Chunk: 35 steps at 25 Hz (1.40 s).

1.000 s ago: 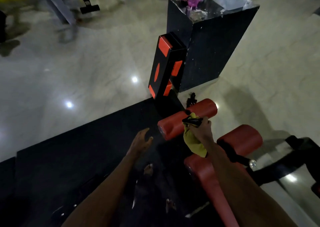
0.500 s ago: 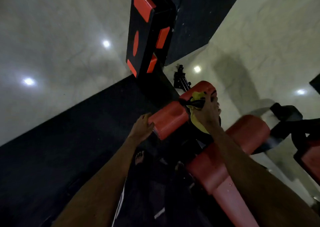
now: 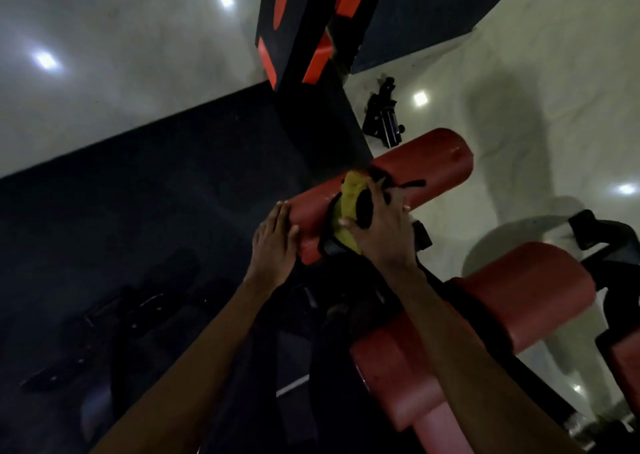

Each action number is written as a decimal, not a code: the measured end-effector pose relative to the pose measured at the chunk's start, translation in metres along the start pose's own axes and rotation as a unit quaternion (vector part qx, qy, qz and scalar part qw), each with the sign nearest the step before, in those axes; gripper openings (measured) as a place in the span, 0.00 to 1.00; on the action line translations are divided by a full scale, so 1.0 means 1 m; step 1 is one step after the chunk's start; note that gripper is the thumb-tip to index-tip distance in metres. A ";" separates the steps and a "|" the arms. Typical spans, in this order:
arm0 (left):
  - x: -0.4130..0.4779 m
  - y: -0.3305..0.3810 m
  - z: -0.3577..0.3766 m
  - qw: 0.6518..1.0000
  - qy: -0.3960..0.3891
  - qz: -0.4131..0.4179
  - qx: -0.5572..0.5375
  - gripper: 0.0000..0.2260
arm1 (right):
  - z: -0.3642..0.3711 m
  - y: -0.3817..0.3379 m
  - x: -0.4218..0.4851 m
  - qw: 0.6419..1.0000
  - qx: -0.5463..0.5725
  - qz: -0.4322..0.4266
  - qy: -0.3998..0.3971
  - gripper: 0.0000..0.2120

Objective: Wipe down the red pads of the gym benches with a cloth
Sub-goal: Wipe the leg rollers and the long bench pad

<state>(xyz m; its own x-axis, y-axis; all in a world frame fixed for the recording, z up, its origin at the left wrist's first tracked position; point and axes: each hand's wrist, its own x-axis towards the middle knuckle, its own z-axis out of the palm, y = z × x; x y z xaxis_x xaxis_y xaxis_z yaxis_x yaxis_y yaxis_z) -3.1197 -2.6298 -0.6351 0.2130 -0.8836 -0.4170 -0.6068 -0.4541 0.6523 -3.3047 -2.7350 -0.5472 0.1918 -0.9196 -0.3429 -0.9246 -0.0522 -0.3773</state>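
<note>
Above the dark floor mat [image 3: 156, 194], my right hand [image 3: 377, 232] gripped the yellow cloth [image 3: 351, 195] against the red pad [image 3: 433, 162]; my left hand [image 3: 275, 242] rested straight-fingered on its end.

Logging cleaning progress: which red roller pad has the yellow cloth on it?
The far roller pad: the right hand holds the yellow cloth on it, the left hand touches its end. The nearer pad has none.

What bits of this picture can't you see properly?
Head view only:
Middle of the red roller pad: covered by the yellow cloth and right hand.
Black-and-orange block: cut off by the top edge.
Shapes on the dark mat: too dim to name.
Roller end: behind the left hand.
</note>
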 end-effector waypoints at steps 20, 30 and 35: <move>0.013 -0.027 -0.008 0.997 -0.017 0.049 -0.052 0.29 | 0.007 0.005 0.028 0.968 0.244 0.052 0.019 0.34; 0.012 -0.028 -0.013 0.996 -0.035 0.045 -0.070 0.26 | 0.071 -0.014 -0.010 0.993 -0.103 -0.063 0.010 0.45; 0.017 -0.034 -0.018 0.990 -0.036 0.078 -0.109 0.22 | 0.063 -0.005 0.040 0.977 -0.136 -0.105 0.124 0.21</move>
<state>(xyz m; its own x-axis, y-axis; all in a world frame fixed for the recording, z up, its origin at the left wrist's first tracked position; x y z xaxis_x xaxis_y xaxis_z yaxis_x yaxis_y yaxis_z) -3.0813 -2.6317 -0.6529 0.0696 -0.9380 -0.3397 -0.4461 -0.3338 0.8304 -3.2716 -2.7471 -0.6133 0.3322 -0.9418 -0.0515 -0.9331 -0.3202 -0.1635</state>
